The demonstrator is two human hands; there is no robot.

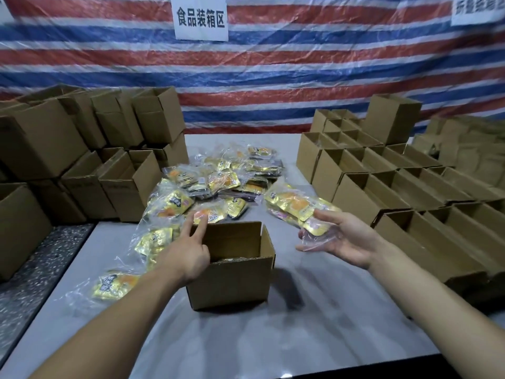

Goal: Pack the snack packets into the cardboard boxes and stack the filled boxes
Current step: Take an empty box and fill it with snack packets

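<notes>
Glossy grey table (300, 324) with a plain brown corrugated cardboard box (232, 283) open on it, can't really tell what's inside. Left hand (188, 255) is at its left rim, fingers straight and spread. Right hand (341, 242), palm up just right of the box, pinches a bundle of crinkly yellow packets (295, 206) between thumb and fingers. Behind that is a loose packet pile (218, 181), then stacked boxes (128, 184) on the left and rows of open boxes (382, 181) on the right.

Open box (232, 280), heaped packets (218, 181)
Box upright, flaps open; yellow packets strewn behind it; box stacks (128, 187) left, open box rows (352, 192) right.
</notes>
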